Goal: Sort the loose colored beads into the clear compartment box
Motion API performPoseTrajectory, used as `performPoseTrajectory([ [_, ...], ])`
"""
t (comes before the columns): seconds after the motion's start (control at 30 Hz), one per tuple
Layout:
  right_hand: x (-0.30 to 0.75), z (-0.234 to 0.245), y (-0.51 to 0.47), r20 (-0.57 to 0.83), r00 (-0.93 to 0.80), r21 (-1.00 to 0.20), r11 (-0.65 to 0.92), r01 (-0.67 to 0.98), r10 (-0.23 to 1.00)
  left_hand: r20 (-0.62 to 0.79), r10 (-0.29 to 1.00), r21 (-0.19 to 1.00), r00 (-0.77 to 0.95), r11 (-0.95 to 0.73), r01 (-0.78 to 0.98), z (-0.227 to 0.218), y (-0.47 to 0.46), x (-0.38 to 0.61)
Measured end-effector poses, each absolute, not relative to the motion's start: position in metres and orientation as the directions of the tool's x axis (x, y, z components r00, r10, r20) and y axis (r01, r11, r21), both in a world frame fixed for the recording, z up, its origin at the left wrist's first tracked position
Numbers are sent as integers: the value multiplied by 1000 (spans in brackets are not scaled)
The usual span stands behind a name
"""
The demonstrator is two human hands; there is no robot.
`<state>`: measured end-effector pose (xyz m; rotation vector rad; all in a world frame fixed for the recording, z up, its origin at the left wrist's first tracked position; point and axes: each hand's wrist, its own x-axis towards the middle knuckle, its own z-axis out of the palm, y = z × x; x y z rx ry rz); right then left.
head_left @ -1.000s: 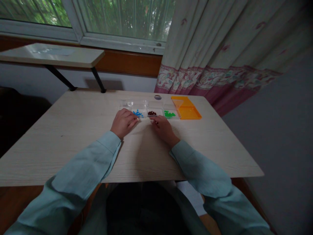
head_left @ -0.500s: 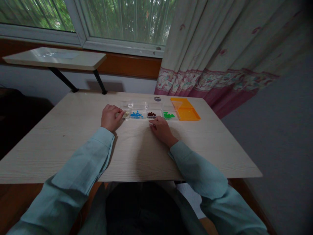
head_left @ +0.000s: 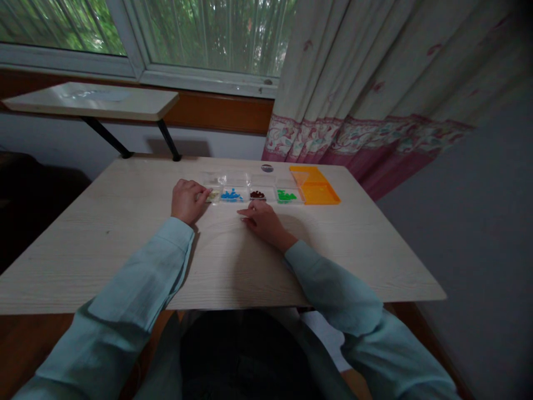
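A clear compartment box [head_left: 262,200] lies on the table with its transparent lid [head_left: 237,179] folded open towards the window. From left to right its compartments hold pale pieces [head_left: 214,196], small blue pieces [head_left: 231,195], dark red-brown pieces [head_left: 257,195] and green pieces [head_left: 286,195]. My left hand [head_left: 188,201] is at the box's left end, thumb and fingers closed on its edge by the pale pieces. Just in front of the dark pieces, my right hand [head_left: 265,223] hovers low over the table, index finger stretched leftward and thumb apart, with nothing visible between them.
An orange open case [head_left: 320,193] lies against the box's right end. Behind the lid is a round dark disc [head_left: 267,168] in the tabletop [head_left: 125,250]. A raised white shelf [head_left: 91,103] stands at the back left. A curtain [head_left: 333,100] hangs behind the right side.
My right hand has moved left and slightly nearer to me, away from the front of the green and dark compartments, its index finger now straighter. My left hand stays at the box's left end.
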<state>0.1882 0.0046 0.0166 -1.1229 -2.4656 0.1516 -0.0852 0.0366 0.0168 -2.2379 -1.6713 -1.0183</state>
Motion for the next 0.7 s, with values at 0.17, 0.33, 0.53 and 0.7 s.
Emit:
performPoseTrajectory([
  [0.17,191,14,7,368,-541,-369,653,662,756,601,789,264,131,-350,899,18,36,-85],
  [0.33,196,12,11,375,-524,-408,644,647,765,608,785,259,116,-334,906,16,37,-85],
  [0.53,200,13,10,366,-513,-407,630,662,776,602,793,279,97,-322,905,15,39,-87],
  [0.7,200,12,9,363,-499,-410,616,673,787,589,800,287,113,-338,896,15,39,-87],
])
